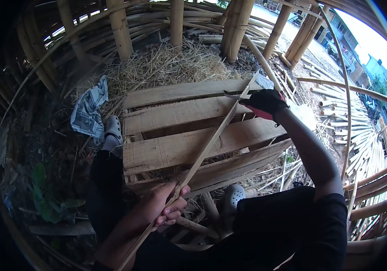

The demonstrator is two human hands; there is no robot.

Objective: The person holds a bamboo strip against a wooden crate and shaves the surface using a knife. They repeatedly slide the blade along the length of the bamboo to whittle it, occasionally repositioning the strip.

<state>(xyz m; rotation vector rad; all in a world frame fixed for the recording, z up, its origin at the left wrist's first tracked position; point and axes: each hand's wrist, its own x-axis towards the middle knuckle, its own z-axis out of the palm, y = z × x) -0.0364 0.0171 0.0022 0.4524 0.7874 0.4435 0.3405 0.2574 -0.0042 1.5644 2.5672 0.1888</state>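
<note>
Left hand clamps the strip beyond the crate's near edge; its long axis slants away rightward. By the far right corner, the person's gloved right hand, nearer its far end, closes on a knife (handle hidden).

A long, narrow, pale tan strip slants diagonally over the slatted wooden counter, rising from lower left to far right. Near its far end, a dark knife points left, its handle hidden.
</note>
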